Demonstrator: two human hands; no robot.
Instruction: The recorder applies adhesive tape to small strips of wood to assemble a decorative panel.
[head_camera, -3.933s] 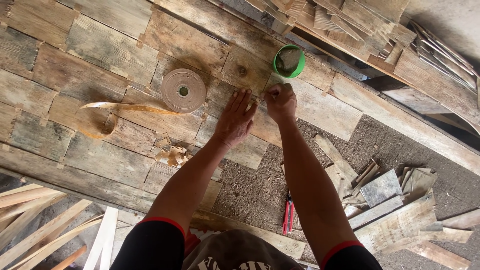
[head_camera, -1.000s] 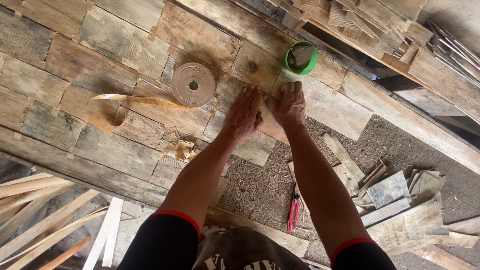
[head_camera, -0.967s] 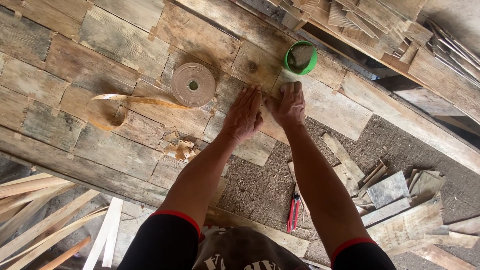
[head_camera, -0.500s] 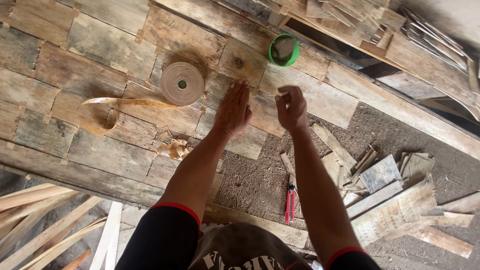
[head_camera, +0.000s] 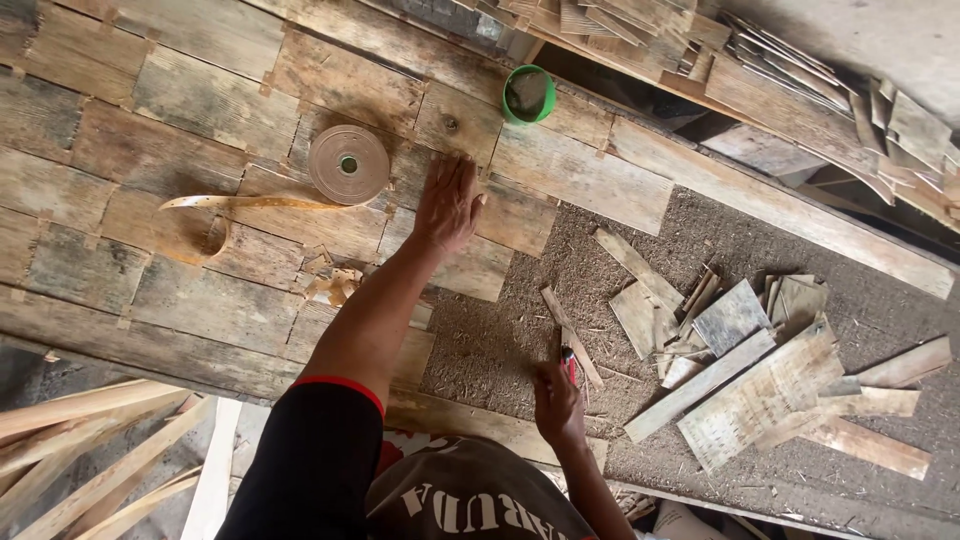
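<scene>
My left hand lies flat with fingers spread on a patchwork sheet of weathered wood veneer pieces. It holds nothing. My right hand is down near my body on the sawdust-covered surface, closed around a red-handled tool; only the tool's red top shows above the fingers. A roll of brown paper tape lies on the sheet left of my left hand, with a loose perforated strip trailing to the left.
A small green cup stands at the sheet's far edge. Loose veneer offcuts lie piled on the sawdust at the right. Stacked veneer strips fill the top right. Pale wooden slats lean at the lower left.
My right hand has left the veneer sheet and dropped toward my body, onto the red-handled tool. The left hand stays flat on the sheet. The view has shifted slightly.
</scene>
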